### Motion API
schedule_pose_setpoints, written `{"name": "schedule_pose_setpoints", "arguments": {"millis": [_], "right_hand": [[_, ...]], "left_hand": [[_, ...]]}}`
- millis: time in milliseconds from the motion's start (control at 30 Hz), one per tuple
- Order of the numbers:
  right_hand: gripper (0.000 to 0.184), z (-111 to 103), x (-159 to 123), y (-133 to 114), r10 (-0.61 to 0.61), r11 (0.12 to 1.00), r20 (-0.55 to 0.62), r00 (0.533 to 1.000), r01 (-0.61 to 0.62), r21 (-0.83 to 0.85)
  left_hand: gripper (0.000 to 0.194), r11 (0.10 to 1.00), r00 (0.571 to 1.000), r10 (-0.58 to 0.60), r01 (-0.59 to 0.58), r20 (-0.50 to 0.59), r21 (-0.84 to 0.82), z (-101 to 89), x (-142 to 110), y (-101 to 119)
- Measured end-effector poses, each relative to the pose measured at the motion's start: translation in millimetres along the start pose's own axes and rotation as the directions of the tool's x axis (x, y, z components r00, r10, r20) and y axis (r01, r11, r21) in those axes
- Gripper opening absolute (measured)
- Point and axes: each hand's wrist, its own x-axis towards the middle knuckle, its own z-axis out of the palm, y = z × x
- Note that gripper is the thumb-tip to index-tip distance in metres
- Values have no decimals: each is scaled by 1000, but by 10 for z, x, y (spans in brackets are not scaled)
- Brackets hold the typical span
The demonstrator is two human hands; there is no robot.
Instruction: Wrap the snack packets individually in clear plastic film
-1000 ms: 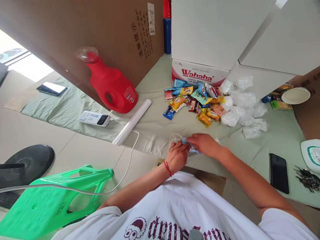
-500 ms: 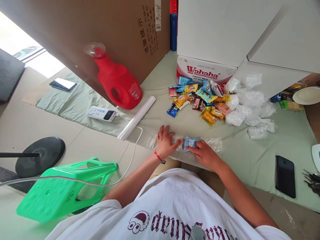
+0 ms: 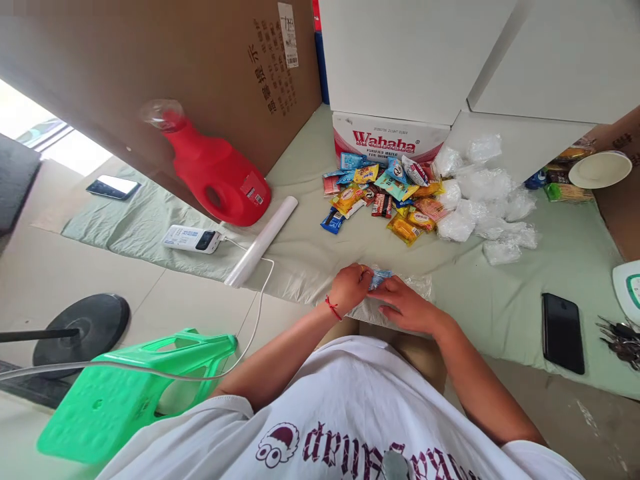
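Observation:
A blue snack packet (image 3: 381,278) lies at the table's front edge on a strip of clear plastic film (image 3: 421,285). My left hand (image 3: 353,287) is closed at the packet's left side, its fingers curled over the film there; the fingertips are partly hidden. From the right, my right hand (image 3: 404,305) rests its outstretched fingers against the packet's near side, with the thumb apart. Beyond my hands is a pile of colourful snack packets (image 3: 383,205). Several film-wrapped bundles (image 3: 483,200) lie to the right of that pile.
On the left are a roll of plastic film (image 3: 263,241), a red jug (image 3: 220,175), a power bank (image 3: 193,239) with a cable and a phone. A black phone (image 3: 563,333) and keys (image 3: 621,341) lie right. Boxes stand behind; a green stool (image 3: 125,393) is on the floor.
My left hand lay spread on the film's left end half a second ago; now it has moved right and curled at the packet. The right hand stays by the packet. The view has shifted.

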Motion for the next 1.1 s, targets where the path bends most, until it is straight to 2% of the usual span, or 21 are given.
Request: {"name": "schedule_pose_setpoints", "arguments": {"millis": [67, 100, 133, 167, 200, 233, 267, 333, 367, 433, 533, 633, 700, 733, 767, 800, 867, 933, 967, 1033, 1100], "right_hand": [[36, -165, -103, 72, 28, 985, -35, 999, -22, 170], [37, -234, -146, 129, 108, 977, -110, 988, -85, 195], [38, -286, -179, 193, 217, 968, -211, 953, -183, 170], [37, -315, -205, 259, 325, 946, -319, 890, -306, 109], [36, -321, -223, 320, 408, 901, -401, 821, -433, 29], [36, -306, -238, 370, 461, 843, -435, 774, -535, -59], [37, -273, -252, 403, 494, 791, -424, 759, -595, -145], [29, -176, -281, 403, 529, 733, -350, 773, -624, -271], [21, -123, -293, 369, 533, 720, -326, 780, -621, -308], [10, -24, -301, 248, 542, 697, -327, 774, -631, -339], [12, 99, -237, 23, 606, 685, -307, 733, -678, -267], [11, 210, -119, -123, 640, 730, -284, 714, -680, -65], [8, 288, -54, -164, 642, 763, -318, 698, -622, 176], [5, 328, -34, -176, 647, 760, -325, 689, -552, 342], [3, 367, -22, -185, 657, 722, -317, 683, -450, 527], [3, 405, -19, -195, 670, 634, -294, 682, -320, 704], [6, 467, -44, -213, 695, 350, -229, 682, -42, 936], [11, 505, -101, -218, 712, 79, -162, 683, 151, 985], [14, 515, -137, -213, 711, -16, -128, 691, 198, 980], [25, 524, -206, -188, 719, -121, -71, 691, 226, 967], [28, 526, -259, -156, 754, -130, -40, 656, 209, 969]], "left_hand": [[30, 986, 1000, -1, 2, -9, 166, 15, -5, 20], [29, 975, 1000, 1, 1, -8, 222, 14, -11, 24], [27, 966, 1000, 6, -4, -6, 260, 12, -16, 28], [23, 959, 1000, 11, -8, -9, 283, 12, -19, 31], [19, 955, 1000, 7, 1, -26, 295, 14, -19, 34], [19, 954, 998, -13, 29, -56, 299, 19, -17, 35], [28, 953, 995, -46, 71, -93, 295, 27, -13, 34], [48, 949, 981, -128, 164, -147, 270, 43, -2, 23], [52, 946, 976, -160, 194, -145, 261, 50, 2, 15], [45, 946, 978, -186, 205, -100, 250, 64, 3, 2], [38, 962, 990, -137, 142, -40, 232, 86, -21, 26], [34, 985, 998, -65, 66, -12, 159, 115, -84, 108], [27, 990, 996, 45, -35, -74, 133, 155, -149, 168], [20, 980, 983, 133, -111, -128, 163, 188, -184, 191], [13, 958, 958, 227, -188, -175, 215, 232, -219, 206], [5, 924, 925, 321, -259, -202, 280, 283, -250, 211], [9, 835, 856, 481, -382, -188, 397, 398, -293, 191], [14, 740, 788, 604, -495, -124, 456, 502, -305, 142], [14, 688, 748, 658, -556, -79, 467, 541, -303, 116], [17, 619, 673, 739, -679, -1, 396, 595, -288, 78], [29, 592, 603, 798, -782, -7, 195, 623, -267, 79]]}}
